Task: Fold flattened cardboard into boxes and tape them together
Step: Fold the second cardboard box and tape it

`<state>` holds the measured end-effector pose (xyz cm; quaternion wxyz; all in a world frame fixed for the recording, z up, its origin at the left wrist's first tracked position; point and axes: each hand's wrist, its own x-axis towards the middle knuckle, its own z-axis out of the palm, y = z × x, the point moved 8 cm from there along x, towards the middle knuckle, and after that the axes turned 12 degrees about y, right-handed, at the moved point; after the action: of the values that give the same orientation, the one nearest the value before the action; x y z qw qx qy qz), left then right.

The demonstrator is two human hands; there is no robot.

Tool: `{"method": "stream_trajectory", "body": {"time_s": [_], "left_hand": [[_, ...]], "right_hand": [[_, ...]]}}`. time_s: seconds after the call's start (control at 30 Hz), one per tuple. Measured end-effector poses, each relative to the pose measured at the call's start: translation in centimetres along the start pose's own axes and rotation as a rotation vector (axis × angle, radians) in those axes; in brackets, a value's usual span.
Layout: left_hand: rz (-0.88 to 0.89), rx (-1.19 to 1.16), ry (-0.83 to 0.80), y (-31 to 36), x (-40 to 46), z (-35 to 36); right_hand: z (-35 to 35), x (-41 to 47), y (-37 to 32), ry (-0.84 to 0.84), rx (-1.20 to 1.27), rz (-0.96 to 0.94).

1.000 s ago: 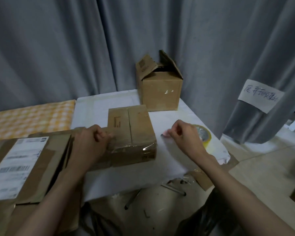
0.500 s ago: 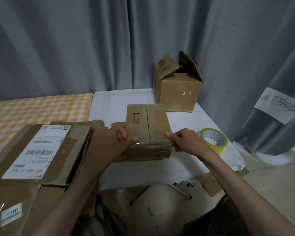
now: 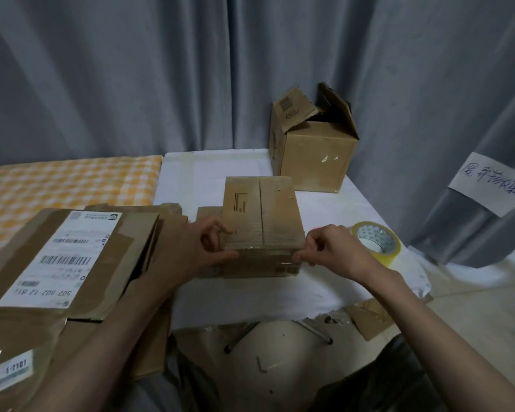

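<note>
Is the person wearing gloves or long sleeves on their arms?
No. Both the left hand and the right hand are bare, with no gloves. Both forearms are uncovered all the way to the picture's bottom edge. No watch, rings or bracelets show.

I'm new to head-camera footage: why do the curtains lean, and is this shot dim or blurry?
Head view: wide-angle lens bows the curtain at the edges; light is dim and flat; the small box and tape roll look soft, and clear tape glints faintly on the box's near edge.
</note>
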<state>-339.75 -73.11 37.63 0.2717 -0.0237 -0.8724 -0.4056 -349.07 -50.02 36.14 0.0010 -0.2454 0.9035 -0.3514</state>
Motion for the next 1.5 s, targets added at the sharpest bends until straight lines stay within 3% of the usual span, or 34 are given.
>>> {"method": "stream_trajectory", "body": {"time_s": [0.27,0.43,0.57,0.97,1.1,1.3,1.4,1.5], "left_hand": [[0.082,0.040,0.002,-0.5,0.0,0.3],[0.024,0.009,-0.101,-0.7,-0.7,0.4],[0.014,-0.008,-0.214,-1.3,-0.2,0.1],[0.192,0.060,-0.040,-1.0,0.6,0.7],[0.368,0.301,0.015,0.9,1.4,1.3],[0.409,0.388,-0.354,2.9,2.2,7.7],[0.506,0.456,-0.396,2.6,1.6,8.6],[0.487,0.504,-0.435,2.2,1.1,9.0]], "right_hand": [[-0.7,-0.7,-0.4,0.227,0.031,-0.145],[-0.7,-1.0,-1.4,0.108,0.068,-0.273],[-1.5,-1.1,-0.8,0.029,0.141,-0.267],[-0.9,-1.1,-0.3,0.216,0.282,-0.230],[-0.8,-1.3,-0.3,0.240,0.305,-0.238],[-0.9,-1.3,0.4,0.232,0.336,-0.225],[-0.7,-1.2,0.7,0.235,0.355,-0.212],[-0.3,-1.1,1.1,0.203,0.390,-0.200]]}}
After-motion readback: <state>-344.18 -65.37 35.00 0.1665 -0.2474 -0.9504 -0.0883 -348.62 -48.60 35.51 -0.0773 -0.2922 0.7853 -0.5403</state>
